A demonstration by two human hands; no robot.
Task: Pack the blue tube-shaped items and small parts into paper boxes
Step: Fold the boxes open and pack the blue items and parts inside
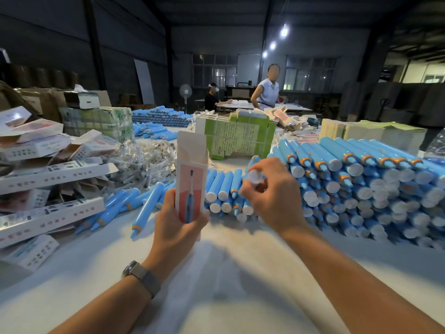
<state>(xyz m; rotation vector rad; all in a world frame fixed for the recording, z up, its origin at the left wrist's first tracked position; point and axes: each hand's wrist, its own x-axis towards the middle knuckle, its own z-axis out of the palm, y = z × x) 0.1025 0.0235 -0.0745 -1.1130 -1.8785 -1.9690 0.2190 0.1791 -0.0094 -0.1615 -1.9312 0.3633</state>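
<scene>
- Far left: filled paper boxes (48, 174) are lying in a loose, tilted pile on the white table (216, 273).
- Just right of that pile: clear bags of small parts (144, 160) are sitting in a heap; a few loose blue tubes (147, 208) are lying in front of it.
- Left hand (178, 227), with a watch (142, 277) on its wrist, is gripping an open paper box (191, 179) upright around its lower end, top flap standing up.
- Behind it: a green printed bundle of flat cartons (238, 138) is standing on the table.
- Right hand (272, 196) is hovering just right of the box, fingers curled and pinching a tube end-on by its white cap (254, 176); the tube's body is hidden by the fingers.
- Right: a large stack of blue tubes (361, 184) is resting on the table, white ends and orange-ringed tips facing the camera.
- Background: two people (266, 92) are working at a far table.
</scene>
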